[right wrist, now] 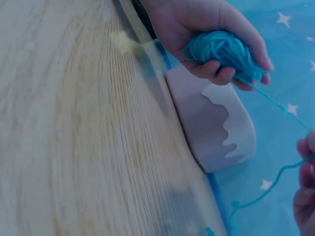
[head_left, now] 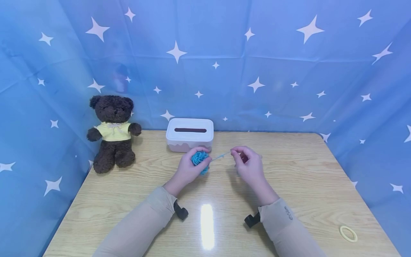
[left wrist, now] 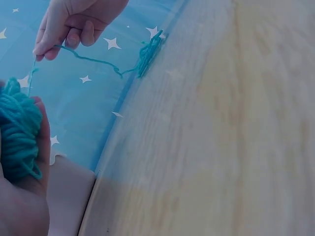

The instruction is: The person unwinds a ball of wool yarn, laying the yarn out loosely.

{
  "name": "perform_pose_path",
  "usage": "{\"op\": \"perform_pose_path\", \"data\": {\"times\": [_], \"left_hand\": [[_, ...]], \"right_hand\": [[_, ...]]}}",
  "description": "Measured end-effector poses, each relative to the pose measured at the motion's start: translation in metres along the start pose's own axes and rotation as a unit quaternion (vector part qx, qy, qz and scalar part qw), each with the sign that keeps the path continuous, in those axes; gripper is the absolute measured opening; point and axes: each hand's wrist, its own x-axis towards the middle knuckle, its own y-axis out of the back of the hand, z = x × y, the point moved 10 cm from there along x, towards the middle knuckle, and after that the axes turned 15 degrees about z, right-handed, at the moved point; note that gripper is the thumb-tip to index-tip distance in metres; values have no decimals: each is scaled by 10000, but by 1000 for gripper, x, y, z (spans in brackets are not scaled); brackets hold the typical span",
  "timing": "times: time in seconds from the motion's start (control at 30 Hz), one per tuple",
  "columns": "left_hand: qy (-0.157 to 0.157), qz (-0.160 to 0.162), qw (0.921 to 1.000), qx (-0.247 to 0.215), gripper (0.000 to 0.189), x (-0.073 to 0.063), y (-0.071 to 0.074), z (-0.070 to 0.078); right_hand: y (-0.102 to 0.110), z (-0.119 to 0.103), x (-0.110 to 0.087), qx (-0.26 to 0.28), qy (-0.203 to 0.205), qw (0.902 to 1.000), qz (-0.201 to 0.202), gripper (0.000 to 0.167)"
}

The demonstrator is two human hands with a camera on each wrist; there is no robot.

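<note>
My left hand [head_left: 187, 171] grips a turquoise ball of yarn [head_left: 199, 157] over the middle of the table, fingers and thumb curled around it. In the right wrist view the wound ball [right wrist: 224, 53] sits in the palm. A strand [head_left: 221, 156] runs taut from the ball to my right hand [head_left: 253, 168], where thumb and forefinger pinch it. Past the pinch, the left wrist view has a slack tail [left wrist: 93, 60] leading to a small loose bundle of the same yarn [left wrist: 149, 55] on the tabletop. The right hand hides that bundle from the head view.
Behind my left hand stands a white-topped tissue box [head_left: 190, 135] with a dark slot. A brown teddy bear [head_left: 115, 134] in a yellow top sits at the table's left back. One pale yellow ring [head_left: 348, 234] lies near the right edge. A starry blue curtain [head_left: 221, 85] hangs behind the table.
</note>
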Motion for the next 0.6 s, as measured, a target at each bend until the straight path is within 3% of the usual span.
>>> {"op": "perform_pose_path", "data": {"times": [0.13,0.33,0.43,0.6], "left_hand": [[-107,-192,9996,182,44,0,-3,-1],[139,-504,9980,-355,43,-2,-9,-2],[169,-463,9980,-391,41,-2,-8,-2],[-63,-170,9998,-56,40,-1,-2,-2]], "right_hand": [[9,3,2,-45,4,9998,207,12],[27,15,7,-278,-73,9980,568,13],[39,23,9,-388,-180,9963,744,15],[61,40,15,-739,-422,9917,961,19]]}}
